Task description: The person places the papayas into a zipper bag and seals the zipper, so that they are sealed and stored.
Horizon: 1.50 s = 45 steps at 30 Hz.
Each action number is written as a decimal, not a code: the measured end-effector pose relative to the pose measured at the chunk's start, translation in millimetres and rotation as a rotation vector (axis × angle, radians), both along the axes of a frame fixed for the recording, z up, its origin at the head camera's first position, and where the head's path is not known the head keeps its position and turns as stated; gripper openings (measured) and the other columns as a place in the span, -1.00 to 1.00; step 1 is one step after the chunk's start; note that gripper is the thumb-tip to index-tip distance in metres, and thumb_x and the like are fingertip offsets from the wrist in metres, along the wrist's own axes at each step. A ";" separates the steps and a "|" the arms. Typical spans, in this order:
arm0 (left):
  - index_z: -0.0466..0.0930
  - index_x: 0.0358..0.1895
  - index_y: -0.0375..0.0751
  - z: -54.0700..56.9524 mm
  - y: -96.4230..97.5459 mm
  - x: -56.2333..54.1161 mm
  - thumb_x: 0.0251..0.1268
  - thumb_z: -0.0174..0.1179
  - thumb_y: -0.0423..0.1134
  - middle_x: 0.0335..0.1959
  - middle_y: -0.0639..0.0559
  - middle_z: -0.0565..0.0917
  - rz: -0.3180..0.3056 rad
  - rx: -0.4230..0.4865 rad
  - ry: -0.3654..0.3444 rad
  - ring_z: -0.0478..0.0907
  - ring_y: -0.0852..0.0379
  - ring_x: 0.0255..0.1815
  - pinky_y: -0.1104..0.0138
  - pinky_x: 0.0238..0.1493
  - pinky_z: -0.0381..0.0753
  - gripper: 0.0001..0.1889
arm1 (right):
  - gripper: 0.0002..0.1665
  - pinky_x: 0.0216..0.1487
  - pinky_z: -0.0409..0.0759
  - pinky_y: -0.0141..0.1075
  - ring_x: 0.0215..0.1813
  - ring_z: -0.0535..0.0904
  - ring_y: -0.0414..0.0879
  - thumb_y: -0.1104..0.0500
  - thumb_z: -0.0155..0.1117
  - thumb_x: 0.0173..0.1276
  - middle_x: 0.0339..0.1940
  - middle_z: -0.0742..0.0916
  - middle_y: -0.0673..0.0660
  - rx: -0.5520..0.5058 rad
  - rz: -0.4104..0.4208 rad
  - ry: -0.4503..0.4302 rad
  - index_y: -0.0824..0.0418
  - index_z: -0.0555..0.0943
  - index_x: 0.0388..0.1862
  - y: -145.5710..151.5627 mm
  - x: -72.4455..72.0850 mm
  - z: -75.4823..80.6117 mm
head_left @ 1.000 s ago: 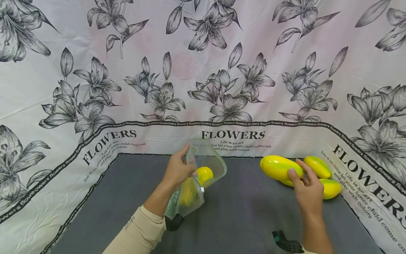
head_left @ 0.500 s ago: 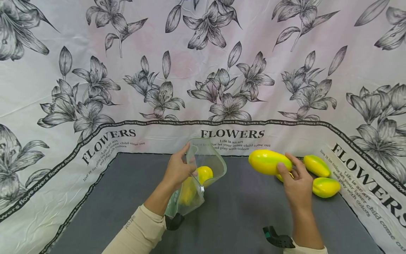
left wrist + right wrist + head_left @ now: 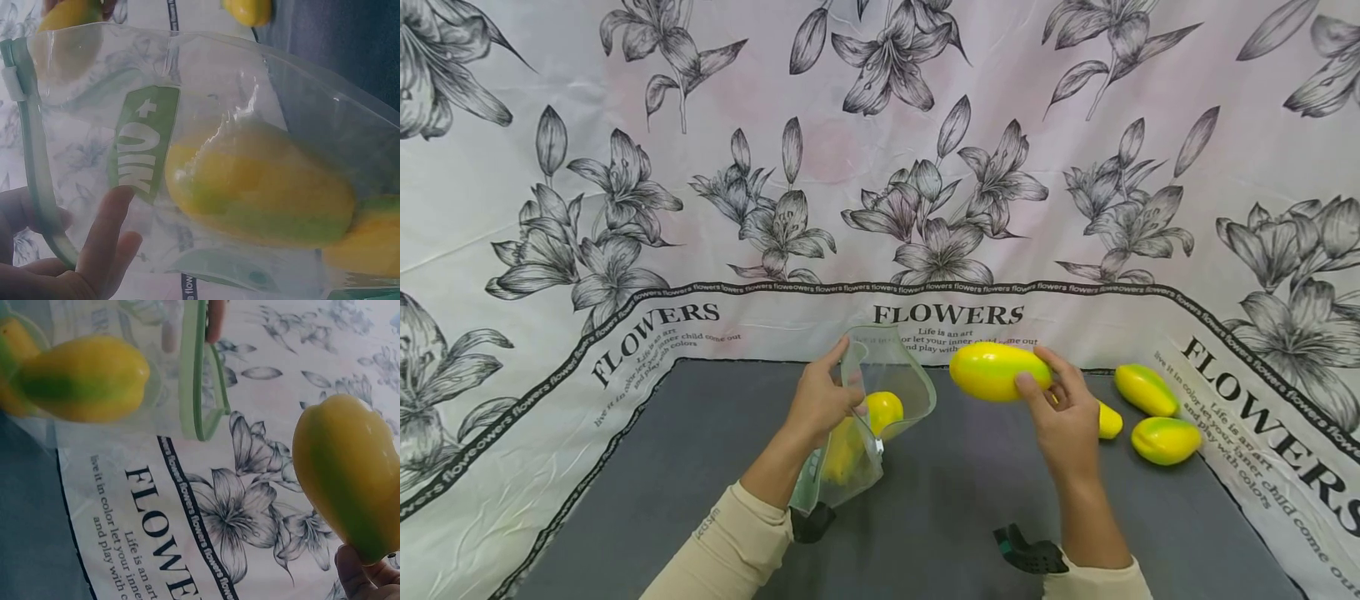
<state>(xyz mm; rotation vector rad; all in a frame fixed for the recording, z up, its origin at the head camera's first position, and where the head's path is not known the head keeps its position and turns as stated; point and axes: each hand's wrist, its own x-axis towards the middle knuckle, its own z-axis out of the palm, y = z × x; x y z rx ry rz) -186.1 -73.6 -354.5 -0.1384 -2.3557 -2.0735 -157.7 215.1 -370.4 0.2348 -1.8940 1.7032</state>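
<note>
My left hand (image 3: 827, 400) grips the green-edged mouth of a translucent zip bag (image 3: 910, 375), holding it up and gaping toward the right. Inside the bag lie yellow-green papayas (image 3: 269, 194), one nearer the mouth and another deeper down. In the head view, my right hand (image 3: 1063, 417) pinches one end of another papaya (image 3: 998, 371) between thumb and fingers. That fruit is in the air, lengthwise, a short way right of the bag's opening. The right wrist view shows the held papaya (image 3: 347, 475) apart from the bag's green rim (image 3: 192, 381).
On the grey tabletop (image 3: 955, 517), to the right, lie two papayas (image 3: 1146, 390) near the edge. A third papaya (image 3: 1109, 421) is partly hidden behind my right hand. A white cloth (image 3: 820, 250) with printed flowers hangs round the back and sides.
My right hand has carried the papaya leftward and slightly up, away from the other fruit and closer to the bag. My left hand and the bag stay in place.
</note>
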 end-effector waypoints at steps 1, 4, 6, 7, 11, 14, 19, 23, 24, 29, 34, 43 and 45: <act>0.05 0.53 0.05 -0.1 0.1 -0.2 -0.01 0.09 -0.65 0.21 -0.37 0.45 -0.001 0.004 0.002 0.60 -0.05 -0.58 0.19 -0.42 0.63 -0.04 | -0.49 0.07 0.49 -0.46 0.03 0.51 -0.04 0.30 0.23 0.37 0.13 0.49 0.07 0.003 0.013 0.009 0.25 0.50 0.30 -2.1 -1.0 -0.1; 0.05 0.53 0.04 -0.5 0.4 -0.3 -0.02 0.09 -0.65 0.20 -0.38 0.46 -0.005 0.014 0.004 0.60 -0.06 -0.57 0.26 -0.46 0.61 -0.03 | -0.49 0.05 0.51 -0.45 0.05 0.52 -0.04 0.30 0.24 0.36 0.11 0.49 0.08 0.014 0.046 0.028 0.26 0.50 0.30 -8.9 -3.5 -0.6; 0.05 0.53 0.03 -1.0 0.9 -0.5 -0.02 0.09 -0.65 0.20 -0.37 0.46 -0.008 0.012 0.005 0.60 -0.05 -0.57 0.28 -0.46 0.61 -0.03 | -0.48 0.04 0.52 -0.44 0.05 0.53 -0.04 0.30 0.26 0.35 0.11 0.49 0.09 0.026 0.062 0.037 0.26 0.50 0.29 -13.5 -5.1 -0.8; 0.05 0.53 0.04 -1.0 1.1 -0.6 -0.02 0.09 -0.65 0.20 -0.36 0.46 -0.008 0.011 0.004 0.60 -0.05 -0.58 0.28 -0.46 0.61 -0.03 | -0.48 0.04 0.53 -0.44 0.04 0.54 -0.05 0.29 0.26 0.35 0.10 0.49 0.09 0.035 0.065 0.037 0.26 0.50 0.29 -15.8 -5.7 -0.5; 0.06 0.53 0.02 -1.2 1.8 -0.8 -0.02 0.09 -0.64 0.17 -0.36 0.49 -0.007 -0.003 0.020 0.60 -0.04 -0.59 0.25 -0.46 0.61 -0.05 | -0.48 0.03 0.54 -0.42 0.02 0.54 -0.06 0.31 0.27 0.33 0.13 0.49 0.12 0.048 0.096 0.026 0.26 0.51 0.28 -26.5 -5.5 4.7; 0.05 0.53 0.00 -1.3 2.5 0.2 -0.02 0.08 -0.64 0.16 -0.36 0.49 -0.011 0.004 0.018 0.59 -0.04 -0.59 0.26 -0.45 0.61 -0.05 | -0.49 0.02 0.55 -0.42 0.01 0.53 -0.09 0.36 0.25 0.33 0.13 0.49 0.21 0.055 0.118 0.019 0.37 0.48 0.27 -36.5 0.1 14.0; 0.02 0.54 0.00 -1.9 4.2 1.7 -0.02 0.07 -0.64 0.20 -0.37 0.45 -0.022 0.025 0.007 0.58 -0.02 -0.56 0.29 -0.46 0.59 -0.04 | -0.50 -0.03 0.58 -0.39 -0.07 0.54 -0.11 0.41 0.26 0.30 0.08 0.50 0.31 0.081 0.114 0.031 0.47 0.48 0.23 -49.7 6.6 24.6; 0.03 0.54 0.00 -2.0 5.6 1.1 -0.02 0.07 -0.64 0.21 -0.35 0.44 -0.027 0.034 0.016 0.57 -0.01 -0.57 0.29 -0.45 0.60 -0.04 | -0.50 -0.03 0.60 -0.35 -0.08 0.54 -0.09 0.42 0.27 0.28 0.06 0.51 0.31 0.072 0.117 0.038 0.45 0.49 0.22 -55.6 4.8 25.6; 0.03 0.54 0.00 -1.8 5.7 0.9 -0.01 0.07 -0.65 0.21 -0.35 0.44 -0.029 0.036 0.017 0.57 -0.01 -0.56 0.29 -0.45 0.60 -0.04 | -0.50 -0.03 0.60 -0.34 -0.08 0.53 -0.07 0.42 0.27 0.28 0.06 0.51 0.32 0.071 0.121 0.038 0.46 0.50 0.21 -56.8 3.9 25.4; 0.03 0.54 0.01 -0.9 5.4 0.2 0.00 0.07 -0.65 0.19 -0.37 0.46 -0.027 0.027 0.015 0.58 -0.01 -0.54 0.27 -0.45 0.61 -0.04 | -0.50 0.00 0.60 -0.28 -0.05 0.53 0.02 0.41 0.29 0.27 0.06 0.50 0.35 0.078 0.135 0.038 0.48 0.49 0.20 -63.1 -1.8 23.2; 0.03 0.54 0.02 -1.1 4.6 -0.2 0.00 0.07 -0.64 0.19 -0.39 0.46 -0.023 0.022 0.015 0.59 -0.05 -0.53 0.26 -0.45 0.62 -0.05 | -0.50 0.00 0.60 -0.28 -0.05 0.53 0.10 0.41 0.30 0.26 0.04 0.48 0.40 0.095 0.130 0.032 0.51 0.49 0.19 -70.0 -4.5 24.1; 0.03 0.54 -0.03 -1.2 5.1 0.1 -0.02 0.06 -0.65 0.18 -0.42 0.45 -0.034 0.041 0.014 0.57 -0.02 -0.52 0.26 -0.45 0.64 -0.05 | -0.47 0.01 0.60 -0.19 -0.02 0.53 0.13 0.35 0.34 0.25 0.08 0.48 0.38 0.144 0.111 0.022 0.46 0.51 0.20 -78.0 -13.4 16.1; 0.03 0.54 -0.05 -1.4 5.1 0.2 -0.03 0.05 -0.65 0.18 -0.44 0.45 -0.036 0.039 0.014 0.55 -0.02 -0.56 0.24 -0.44 0.65 -0.04 | -0.46 0.02 0.59 -0.15 -0.01 0.53 0.12 0.31 0.37 0.24 0.10 0.48 0.35 0.152 0.108 0.025 0.43 0.52 0.20 -78.3 -21.2 8.4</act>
